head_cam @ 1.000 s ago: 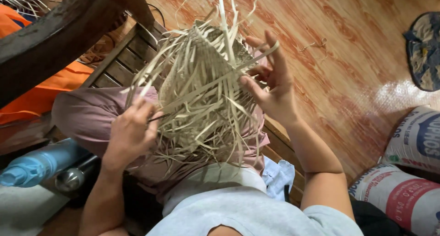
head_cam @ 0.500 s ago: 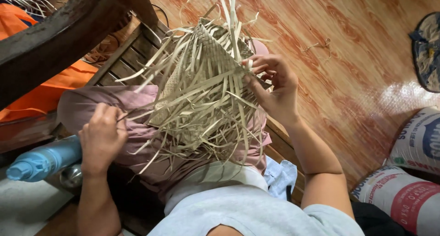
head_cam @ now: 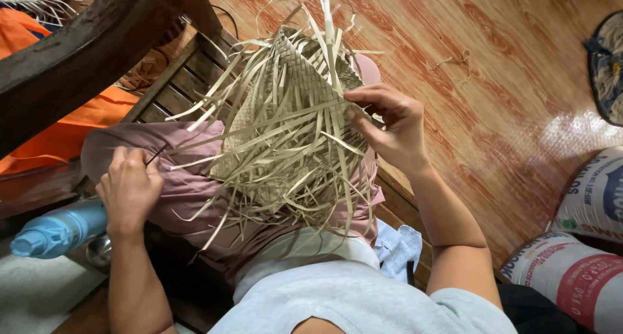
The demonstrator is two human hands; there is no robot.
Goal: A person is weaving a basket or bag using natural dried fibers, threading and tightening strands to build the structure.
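A half-woven mat of pale straw strips [head_cam: 285, 107] lies across the person's lap, its finished woven corner pointing away from the body and a tangle of loose strips fanning out toward the knees and waist. The lap is covered by mauve trousers [head_cam: 188, 191], and the person sits on a dark slatted wooden bench [head_cam: 188, 74].

The right hand [head_cam: 389, 129] is at the right edge of the weave. Its grip is closed on the strips there, thumb and fingertips [head_cam: 354, 116] pinching 1 or 2 of them where the woven part ends.

The left hand [head_cam: 130, 185] rests on the left thigh, well apart from the woven part. Its grip is closed around a thin dark stick-like tool [head_cam: 156, 154], whose tip pokes up between the fingers toward the nearest loose strip ends; what kind of tool it is cannot be told.

Just left of the left wrist a light blue bottle [head_cam: 55, 230] lies on its side, with a small metal cup [head_cam: 97, 251] beside it. An orange cloth [head_cam: 71, 129] shows behind the bench under a dark wooden beam [head_cam: 84, 55]. On the right the reddish wood-pattern floor [head_cam: 493, 81] is bare apart from a few stray straw scraps [head_cam: 457, 61], and 2 filled white sacks [head_cam: 574, 269] stand at the lower right corner. A pale blue cloth [head_cam: 397, 248] lies by the right hip.
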